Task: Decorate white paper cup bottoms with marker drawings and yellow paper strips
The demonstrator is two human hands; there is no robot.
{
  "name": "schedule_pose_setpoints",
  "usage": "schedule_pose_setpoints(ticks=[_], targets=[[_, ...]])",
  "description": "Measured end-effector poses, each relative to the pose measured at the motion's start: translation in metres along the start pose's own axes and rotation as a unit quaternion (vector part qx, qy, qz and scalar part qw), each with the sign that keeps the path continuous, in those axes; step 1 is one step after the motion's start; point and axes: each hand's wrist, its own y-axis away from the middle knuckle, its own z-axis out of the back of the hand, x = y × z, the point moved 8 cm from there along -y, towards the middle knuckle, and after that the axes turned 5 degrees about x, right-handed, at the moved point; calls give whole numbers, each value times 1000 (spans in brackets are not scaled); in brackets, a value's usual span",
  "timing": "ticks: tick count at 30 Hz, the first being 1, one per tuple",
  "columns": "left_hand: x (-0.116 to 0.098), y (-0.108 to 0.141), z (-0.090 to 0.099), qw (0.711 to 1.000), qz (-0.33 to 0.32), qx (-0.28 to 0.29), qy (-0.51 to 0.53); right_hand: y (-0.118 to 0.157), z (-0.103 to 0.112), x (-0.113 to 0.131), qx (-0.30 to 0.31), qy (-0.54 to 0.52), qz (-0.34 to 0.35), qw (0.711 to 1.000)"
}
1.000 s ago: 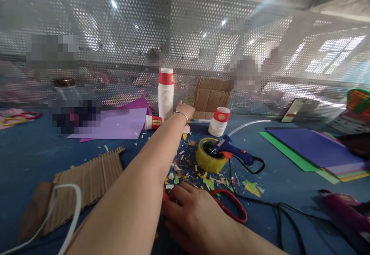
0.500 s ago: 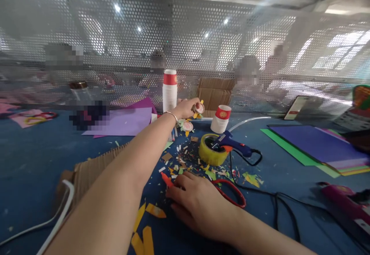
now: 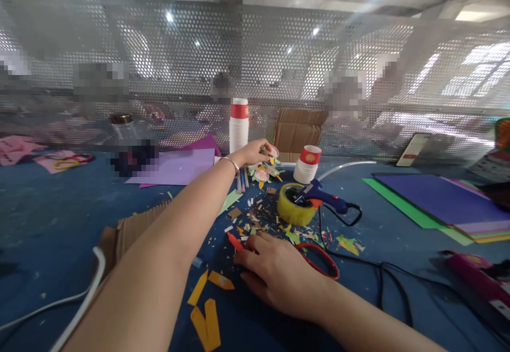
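Observation:
Stretched far forward, my left hand has its fingers closed on a small paper flower with a round pale centre and yellow tips. Just under it lies another paper flower with a pinkish centre, among green and yellow paper bits. Nearer to me, my right hand rests low over the table, fingers curled around a red-orange marker whose end sticks out to the left. Red-handled scissors lie beside this hand, partly hidden by it. Yellow paper strips lie to its left.
A tall stack of paper cups and a shorter one stand at the back. A blue glue gun leans on a yellow tape roll; its cord runs right. Coloured sheets, cardboard and scraps lie around.
My left hand has lowered slightly with the paper flower, which is now tilted more. My right hand keeps its hold on the marker. The view has shifted a little.

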Motion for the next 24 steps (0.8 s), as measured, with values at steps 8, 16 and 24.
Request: schedule_pose_setpoints(ticks=[8, 16, 24], targets=[[5, -4, -6, 990, 91, 2, -109, 0, 2, 1, 12, 7, -6, 1000], [-29, -3, -35, 970, 53, 27, -234, -1, 2, 0, 11, 19, -2, 1000], [-21, -10, -56, 974, 34, 28, -221, 0, 4, 2, 5, 23, 5, 1000]])
